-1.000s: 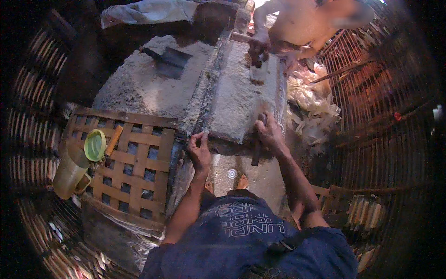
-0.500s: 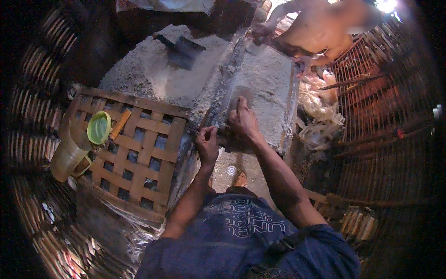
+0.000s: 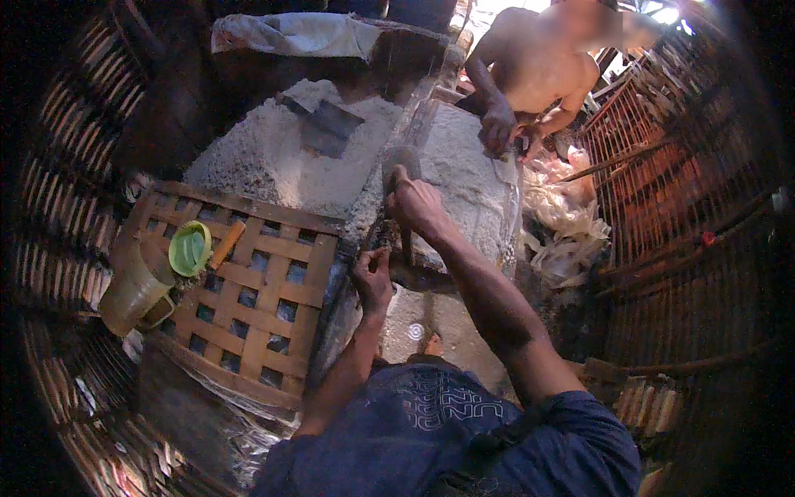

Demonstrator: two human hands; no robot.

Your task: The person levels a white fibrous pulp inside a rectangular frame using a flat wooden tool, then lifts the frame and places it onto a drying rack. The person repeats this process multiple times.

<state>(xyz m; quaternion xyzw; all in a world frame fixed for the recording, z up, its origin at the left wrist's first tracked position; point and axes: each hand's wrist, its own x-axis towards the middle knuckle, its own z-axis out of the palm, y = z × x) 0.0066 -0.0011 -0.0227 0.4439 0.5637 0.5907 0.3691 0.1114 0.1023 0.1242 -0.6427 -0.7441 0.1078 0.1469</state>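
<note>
A grey slab of wet cement lies in front of me, with a dark raised ridge along its left side. My right hand is closed around a grey flat-bladed tool and presses it onto the ridge. Just below it, my left hand is curled on the near edge of the slab, fingers closed. At the far end another person's hands rest on the same slab.
A pale sand pile carries a dark shovel blade. On the wooden lattice at left sit a green cup, an orange stick and a tan jug. White scraps lie right; woven cages ring everything.
My right hand moved from the slab's near right edge leftward and farther away, onto the ridge with the tool. My left hand stayed at the near edge.
</note>
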